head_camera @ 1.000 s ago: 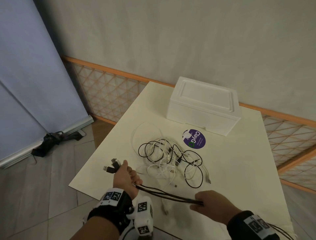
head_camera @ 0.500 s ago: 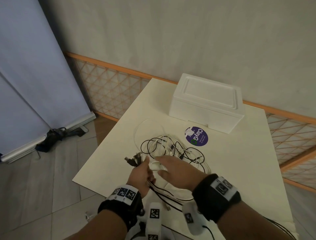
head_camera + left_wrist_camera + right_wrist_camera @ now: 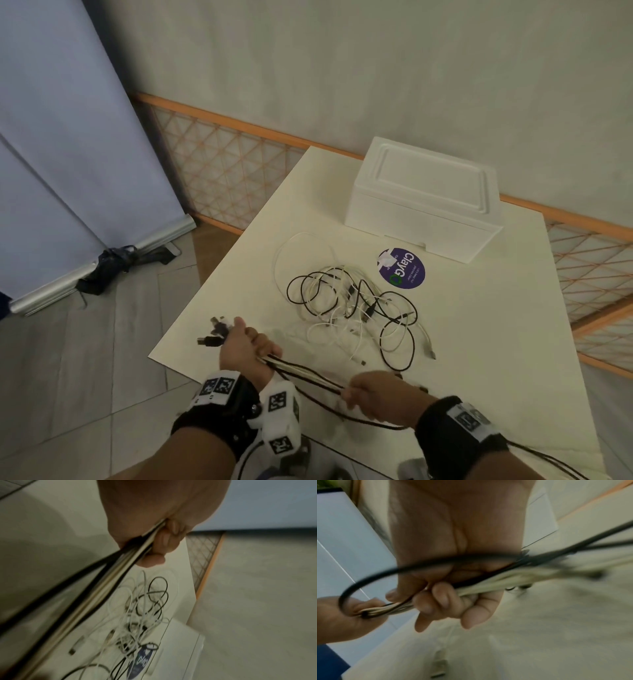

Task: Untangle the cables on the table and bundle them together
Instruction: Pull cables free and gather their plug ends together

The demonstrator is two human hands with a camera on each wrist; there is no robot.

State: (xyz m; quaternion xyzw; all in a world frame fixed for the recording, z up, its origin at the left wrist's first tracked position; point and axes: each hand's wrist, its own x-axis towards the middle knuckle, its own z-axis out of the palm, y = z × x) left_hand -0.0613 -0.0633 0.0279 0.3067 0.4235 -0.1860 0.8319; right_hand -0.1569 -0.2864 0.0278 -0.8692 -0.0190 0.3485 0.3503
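A bundle of black and white cables (image 3: 305,375) runs straight between my two hands near the table's front edge. My left hand (image 3: 248,346) grips one end, and several plugs (image 3: 215,330) stick out past its thumb. My right hand (image 3: 373,394) grips the same strands (image 3: 481,588) further along, fingers curled round them. One black cable (image 3: 342,414) loops down below the right hand. A tangle of black and white cables (image 3: 356,305) lies on the white table (image 3: 479,342) beyond both hands; the left wrist view shows that tangle (image 3: 142,612) too.
A white foam box (image 3: 424,198) stands at the back of the table. A round purple sticker (image 3: 401,269) lies between the box and the tangle. The table's left edge drops to a tiled floor (image 3: 85,359). An orange lattice barrier (image 3: 222,164) runs along the wall.
My right hand has come back from beside the left hand, over the tangle, to the front right, sliding along the gathered cables. The left hand has moved slightly toward the front-left edge, keeping its grip.
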